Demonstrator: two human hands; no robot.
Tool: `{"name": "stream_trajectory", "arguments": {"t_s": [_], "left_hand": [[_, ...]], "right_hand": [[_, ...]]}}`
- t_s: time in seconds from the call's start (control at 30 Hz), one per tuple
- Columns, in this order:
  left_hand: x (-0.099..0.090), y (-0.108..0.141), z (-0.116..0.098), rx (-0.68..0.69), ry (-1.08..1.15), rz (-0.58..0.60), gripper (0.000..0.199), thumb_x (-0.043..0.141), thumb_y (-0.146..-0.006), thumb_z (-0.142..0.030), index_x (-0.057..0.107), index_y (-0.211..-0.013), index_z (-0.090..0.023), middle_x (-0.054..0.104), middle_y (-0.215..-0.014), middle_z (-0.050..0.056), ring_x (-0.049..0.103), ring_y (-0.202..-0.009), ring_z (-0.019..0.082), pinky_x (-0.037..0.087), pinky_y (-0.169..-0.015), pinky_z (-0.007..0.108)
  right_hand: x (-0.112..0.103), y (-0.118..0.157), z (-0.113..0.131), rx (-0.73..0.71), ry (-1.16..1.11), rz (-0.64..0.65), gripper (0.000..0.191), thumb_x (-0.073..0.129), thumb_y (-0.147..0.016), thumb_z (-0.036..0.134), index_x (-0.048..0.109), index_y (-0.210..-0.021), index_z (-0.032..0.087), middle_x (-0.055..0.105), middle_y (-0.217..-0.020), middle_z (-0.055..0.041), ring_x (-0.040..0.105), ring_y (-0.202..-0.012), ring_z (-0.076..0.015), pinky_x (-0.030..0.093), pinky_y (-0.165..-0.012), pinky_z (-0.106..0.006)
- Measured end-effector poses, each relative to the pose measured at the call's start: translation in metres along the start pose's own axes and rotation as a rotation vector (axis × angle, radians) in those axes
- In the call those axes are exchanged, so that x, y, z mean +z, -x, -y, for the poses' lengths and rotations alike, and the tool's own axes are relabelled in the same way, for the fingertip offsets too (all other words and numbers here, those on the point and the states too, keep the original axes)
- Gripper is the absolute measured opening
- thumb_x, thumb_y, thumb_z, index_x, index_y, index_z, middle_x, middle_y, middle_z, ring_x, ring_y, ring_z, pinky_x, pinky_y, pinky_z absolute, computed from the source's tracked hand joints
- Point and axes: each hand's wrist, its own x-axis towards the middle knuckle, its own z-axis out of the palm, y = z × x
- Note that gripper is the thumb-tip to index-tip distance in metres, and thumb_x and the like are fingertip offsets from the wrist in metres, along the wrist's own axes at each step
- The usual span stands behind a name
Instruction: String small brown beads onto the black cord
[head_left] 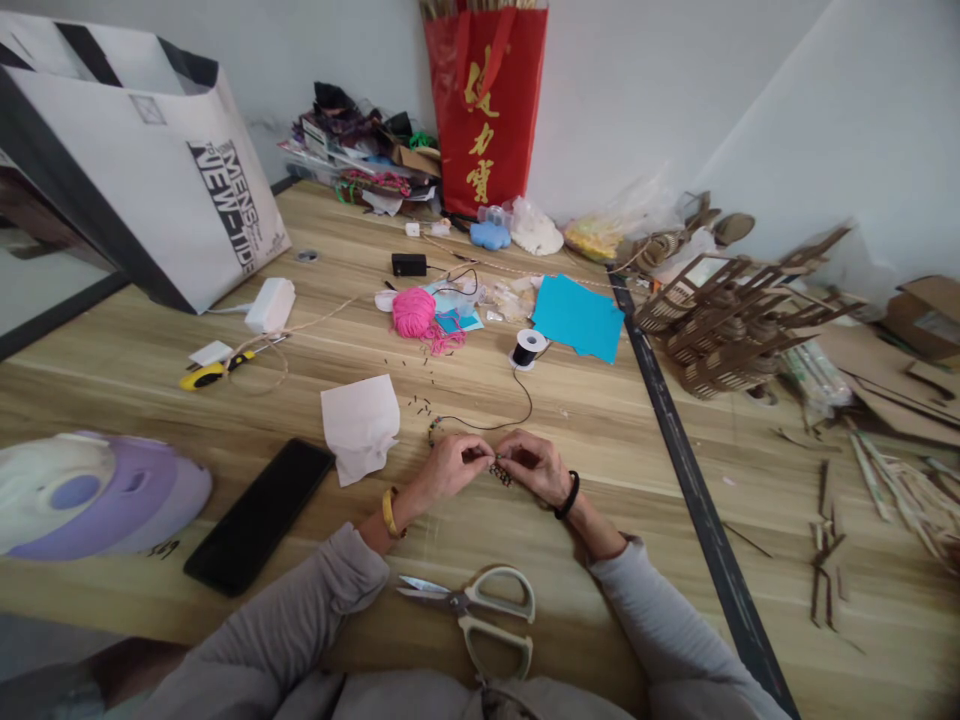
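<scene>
My left hand (pixel 457 465) and my right hand (pixel 536 465) meet over the table, fingers pinched around a small dark beaded cord (pixel 501 474). The beaded part hangs just below my fingertips, too small to make out its pattern. A thin black cord runs from near my left hand, past a few coloured beads (pixel 433 428), and loops back to a spool of black cord (pixel 528 346). Several tiny dark pieces (pixel 420 405) lie scattered beyond my left hand. Scissors (pixel 469 603) with pale handles lie spread apart in front of my body.
Left of my hands are a crumpled white paper (pixel 361 425), a black phone (pixel 259 515) and a purple-white device (pixel 112 495). Pink yarn (pixel 413 313) and blue sheets (pixel 577 318) lie farther back. Brown lattice models (pixel 720 320) stand right of the black table strip (pixel 694 490).
</scene>
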Motion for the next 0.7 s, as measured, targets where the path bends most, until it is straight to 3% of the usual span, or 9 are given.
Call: {"name": "stream_trajectory", "arguments": {"t_s": [0.37,0.7], "left_hand": [[-0.0015,0.0003,-0.0008,0.012,-0.033,0.006,0.008,0.063,-0.077,-0.014,0.072,-0.078,-0.013,0.072,-0.074,0.005,0.063,-0.068,0.015,0.048,-0.067,0.024],[-0.002,-0.0006,-0.0013,-0.031,-0.009,-0.008,0.008,0.064,-0.075,-0.013,0.072,-0.076,-0.013,0.073,-0.074,0.004,0.063,-0.067,0.014,0.047,-0.065,0.023]], "right_hand": [[-0.0006,-0.0001,-0.0002,0.002,-0.014,0.005,0.024,0.064,-0.085,0.04,0.067,-0.08,0.016,0.065,-0.077,-0.0066,0.06,-0.07,-0.0159,0.048,-0.063,-0.027],[0.002,0.0038,-0.0022,0.121,-0.128,-0.014,0.028,0.065,-0.083,0.044,0.067,-0.083,0.016,0.067,-0.075,-0.0058,0.062,-0.065,-0.015,0.049,-0.059,-0.025]]}}
